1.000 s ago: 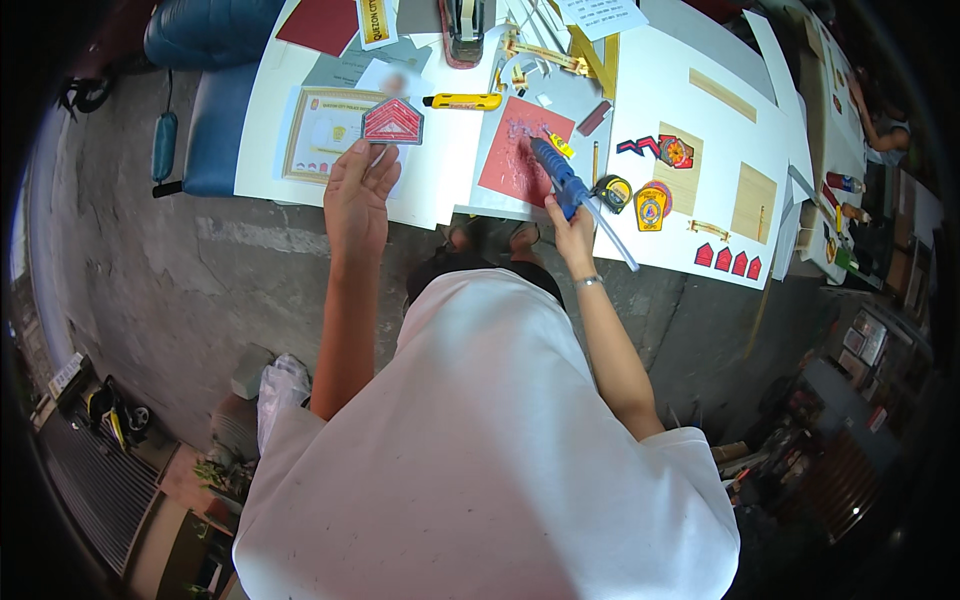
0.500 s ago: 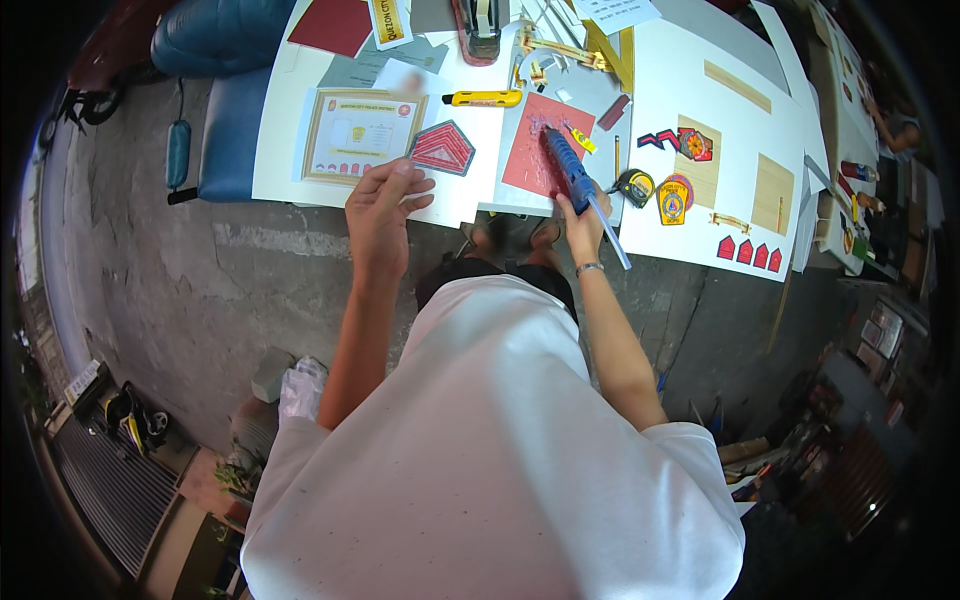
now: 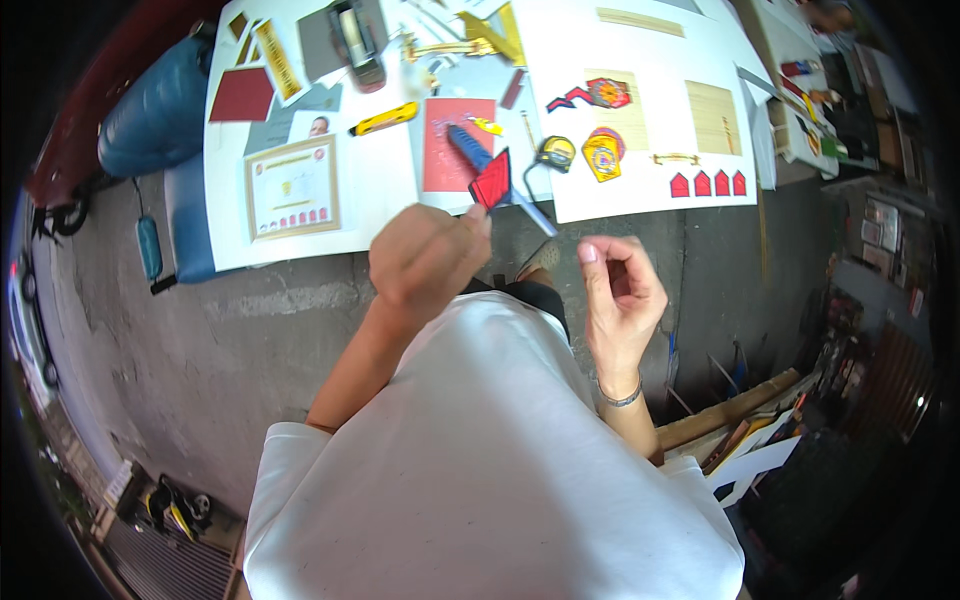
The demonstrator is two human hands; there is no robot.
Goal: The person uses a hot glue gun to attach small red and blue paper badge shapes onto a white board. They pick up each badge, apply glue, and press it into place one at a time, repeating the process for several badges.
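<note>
My left hand (image 3: 425,262) is raised in front of my chest, pinching a small red house-shaped cut-out (image 3: 492,181) by its lower edge. My right hand (image 3: 620,290) hovers beside it, palm toward me, fingers curled loosely and holding nothing. Beyond the cut-out, a blue glue gun (image 3: 470,147) lies on a red paper sheet (image 3: 445,158) on the white board (image 3: 370,200) spread over the ground.
A framed certificate-like sheet (image 3: 292,187), a yellow utility knife (image 3: 384,119), a tape measure (image 3: 556,152), a colourful emblem (image 3: 602,157) and a row of red house shapes (image 3: 708,184) lie on the white sheets. Blue cushion (image 3: 160,120) at left, cluttered shelves at right.
My left hand lifted the red house-shaped piece off the board toward me. My right hand let go of the blue glue gun, which now lies on the red sheet, and drew back.
</note>
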